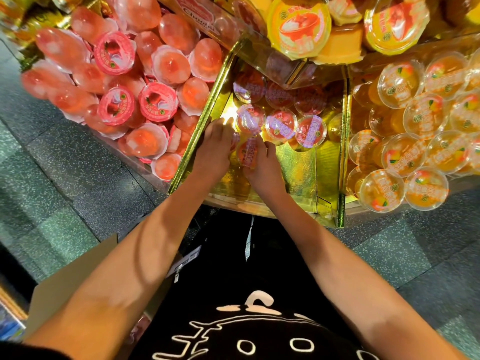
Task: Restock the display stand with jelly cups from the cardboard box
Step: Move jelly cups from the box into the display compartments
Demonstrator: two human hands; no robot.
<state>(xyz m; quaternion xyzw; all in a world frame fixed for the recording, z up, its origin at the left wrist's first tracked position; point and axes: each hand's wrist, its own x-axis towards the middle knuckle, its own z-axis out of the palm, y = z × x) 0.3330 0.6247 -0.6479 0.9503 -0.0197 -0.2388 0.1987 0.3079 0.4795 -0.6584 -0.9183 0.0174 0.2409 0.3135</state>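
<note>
My right grip is closed round a red jelly cup, thumb on one side and fingers on the other. I hold it low in the gold-lined middle compartment of the display stand. The cup sits between my two hands and touches the inner edge of my left grip. Its printed lid faces up toward me and looks slightly tilted.

My left grip rests against the compartment's left gold wall with its fingers bent down. A red rim shows just beside them, but I cannot tell whether that hand holds anything.

The placing turns on one relation. The row of red cups stands just beyond my fingertips, and bare gold floor lies to the right of my right grip. I judge this cup belongs in a new row on the near side, lid up, and the right hand is the one to set it.

The cardboard box lies behind and below, under my left forearm, so the left hand is nearer for the next reach. Pink cups fill the bin to the left and orange cups the one to the right.
</note>
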